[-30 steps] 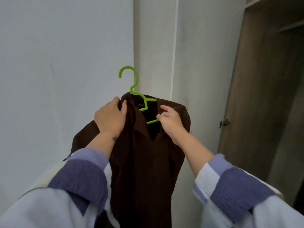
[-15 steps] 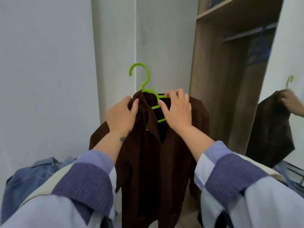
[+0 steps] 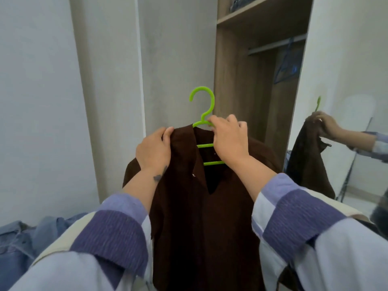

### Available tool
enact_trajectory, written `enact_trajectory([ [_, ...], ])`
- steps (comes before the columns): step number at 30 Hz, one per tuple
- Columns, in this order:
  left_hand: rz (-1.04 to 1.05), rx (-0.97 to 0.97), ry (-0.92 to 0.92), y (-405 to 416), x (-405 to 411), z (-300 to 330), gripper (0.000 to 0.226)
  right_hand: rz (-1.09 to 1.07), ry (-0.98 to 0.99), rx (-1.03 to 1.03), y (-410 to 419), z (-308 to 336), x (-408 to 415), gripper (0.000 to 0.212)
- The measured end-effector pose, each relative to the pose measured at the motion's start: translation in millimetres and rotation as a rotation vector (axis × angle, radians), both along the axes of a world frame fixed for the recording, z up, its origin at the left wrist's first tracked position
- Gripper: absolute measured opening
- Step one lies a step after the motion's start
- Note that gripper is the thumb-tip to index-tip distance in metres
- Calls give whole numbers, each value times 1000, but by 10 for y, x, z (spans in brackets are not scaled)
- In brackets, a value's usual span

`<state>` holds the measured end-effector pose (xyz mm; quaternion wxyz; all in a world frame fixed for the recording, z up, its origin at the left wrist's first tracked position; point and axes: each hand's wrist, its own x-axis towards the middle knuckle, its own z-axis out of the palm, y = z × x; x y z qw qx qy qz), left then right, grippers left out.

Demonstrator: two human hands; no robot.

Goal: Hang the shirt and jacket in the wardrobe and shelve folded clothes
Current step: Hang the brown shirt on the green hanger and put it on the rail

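Observation:
A dark brown shirt [image 3: 201, 217] hangs on a bright green plastic hanger [image 3: 203, 106] held up in front of me. My left hand [image 3: 154, 151] grips the shirt's left collar and shoulder. My right hand [image 3: 230, 141] grips the hanger's neck and the right side of the collar, hiding that part of the hanger. The hook stands free above both hands. A blue denim jacket [image 3: 23, 242] lies crumpled at the lower left. The open wardrobe [image 3: 237, 80] stands just behind and to the right.
Inside the wardrobe a metal rail [image 3: 275, 46] carries a blue hanger [image 3: 287, 66], under a shelf [image 3: 258, 9] with dark items. A mirrored door [image 3: 344, 80] at the right reflects my hand and the shirt. White wall fills the left.
My view has swung right, bringing the wardrobe's rail and mirror into sight. My right hand has slid up from the collar front to the hanger's neck.

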<state>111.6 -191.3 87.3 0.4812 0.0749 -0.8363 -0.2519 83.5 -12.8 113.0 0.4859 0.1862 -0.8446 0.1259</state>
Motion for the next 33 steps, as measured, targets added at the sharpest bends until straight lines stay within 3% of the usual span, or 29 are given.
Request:
enact_trajectory([
  [5,55,40,-129,-177,-177,-54,44,-9,-49,-23,374,-5,-17,44],
  [8,88,-55,-210,-98,-222,-68,44,19,-134,-84,538,15,3,45],
  [14,-133,-303,-106,448,-274,-202,35,-17,-214,-183,802,-21,-18,44],
  [20,-109,-352,-18,1146,-408,-168,34,-29,-199,-180,1086,-15,-111,41],
  [25,-98,-305,61,1346,-563,-164,35,77,-176,-63,1376,8,-121,36],
  [28,-74,-209,24,1281,-638,-122,31,-41,-263,26,1683,-52,-192,31],
  [33,-108,-199,34,1276,-783,25,32,-25,-344,-57,1913,-99,-249,37],
])
